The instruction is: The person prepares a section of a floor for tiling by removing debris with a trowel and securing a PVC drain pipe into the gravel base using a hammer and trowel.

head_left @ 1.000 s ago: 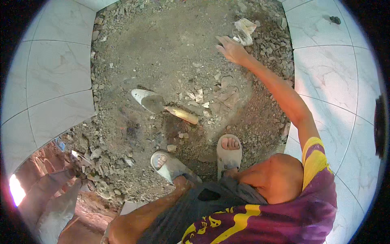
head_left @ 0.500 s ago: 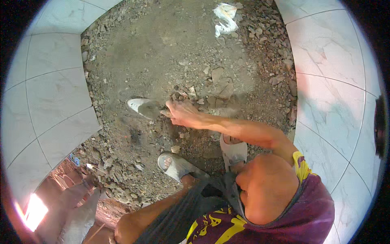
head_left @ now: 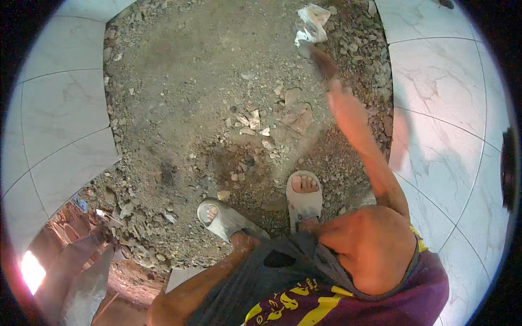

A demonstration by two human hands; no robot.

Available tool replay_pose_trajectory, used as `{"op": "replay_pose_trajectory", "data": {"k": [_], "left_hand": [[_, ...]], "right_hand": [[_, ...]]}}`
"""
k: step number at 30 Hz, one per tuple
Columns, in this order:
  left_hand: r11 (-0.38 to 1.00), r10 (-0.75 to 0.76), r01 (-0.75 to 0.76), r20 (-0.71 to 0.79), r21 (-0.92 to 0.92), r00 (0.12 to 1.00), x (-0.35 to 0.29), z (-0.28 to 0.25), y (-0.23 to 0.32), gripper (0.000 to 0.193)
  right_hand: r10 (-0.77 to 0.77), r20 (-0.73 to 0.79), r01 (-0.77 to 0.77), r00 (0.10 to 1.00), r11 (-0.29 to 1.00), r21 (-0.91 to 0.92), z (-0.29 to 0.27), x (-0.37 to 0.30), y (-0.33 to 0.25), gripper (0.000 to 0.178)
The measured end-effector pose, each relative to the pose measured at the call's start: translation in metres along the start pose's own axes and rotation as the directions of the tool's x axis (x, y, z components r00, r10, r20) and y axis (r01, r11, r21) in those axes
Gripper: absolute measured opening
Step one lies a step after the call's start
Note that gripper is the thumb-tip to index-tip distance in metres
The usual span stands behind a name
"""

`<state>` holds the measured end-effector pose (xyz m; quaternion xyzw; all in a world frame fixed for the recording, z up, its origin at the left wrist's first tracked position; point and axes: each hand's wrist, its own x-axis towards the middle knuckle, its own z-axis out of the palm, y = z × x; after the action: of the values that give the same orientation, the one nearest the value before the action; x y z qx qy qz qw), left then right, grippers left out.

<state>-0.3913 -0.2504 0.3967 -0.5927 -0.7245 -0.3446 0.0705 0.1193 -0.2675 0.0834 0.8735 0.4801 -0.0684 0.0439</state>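
My right hand [head_left: 347,108] is closed around the handle of a trowel [head_left: 325,62], the arm stretched toward the far right of the rubble ground. Motion smears the trowel, and its blade points away from me. The blade's far end reaches the lower edge of a crumpled white plastic scrap [head_left: 314,24], but I cannot tell whether they touch. Under the hand lies gritty soil with loose stones. A small heap of broken stone chips [head_left: 254,118] sits left of the hand, beside a flat broken slab piece [head_left: 296,117]. My left hand is out of the picture.
White marbled tiles border the ground on the left [head_left: 62,108] and right [head_left: 440,87]. My sandalled feet [head_left: 220,217] stand on the rubble at the near side. A pale sack [head_left: 84,293] is at the lower left. Larger stones line the right tile edge.
My right hand and the trowel have swung from the middle of the ground, left of the stone chips, to the far right by the white plastic scrap. The view has shifted slightly.
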Motion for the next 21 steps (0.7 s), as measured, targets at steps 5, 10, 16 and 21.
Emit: {"op": "replay_pose_trajectory", "data": {"k": [5,10,16,21], "left_hand": [[0.999,0.012,-0.011,-0.031,0.045,0.999,0.008,-0.016,0.006,0.048],[0.988,-0.087,0.075,-0.083,-0.139,0.993,0.005,-0.019,0.015,0.048],[0.935,0.054,0.031,0.226,-0.353,0.973,0.04,-0.042,0.024,0.042],[0.951,-0.089,0.184,0.35,-0.249,0.932,0.036,-0.059,0.034,0.04]], "right_hand": [[-0.135,0.23,0.092,0.964,0.978,0.19,-0.047,-0.012,-0.055,0.049],[-0.326,0.199,0.163,0.924,0.807,0.567,-0.089,0.001,-0.119,0.047],[-0.826,0.378,0.428,0.418,0.547,0.719,-0.107,0.07,-0.264,0.051],[-0.939,0.343,0.592,-0.005,0.274,0.758,-0.061,0.042,-0.393,0.05]]}}
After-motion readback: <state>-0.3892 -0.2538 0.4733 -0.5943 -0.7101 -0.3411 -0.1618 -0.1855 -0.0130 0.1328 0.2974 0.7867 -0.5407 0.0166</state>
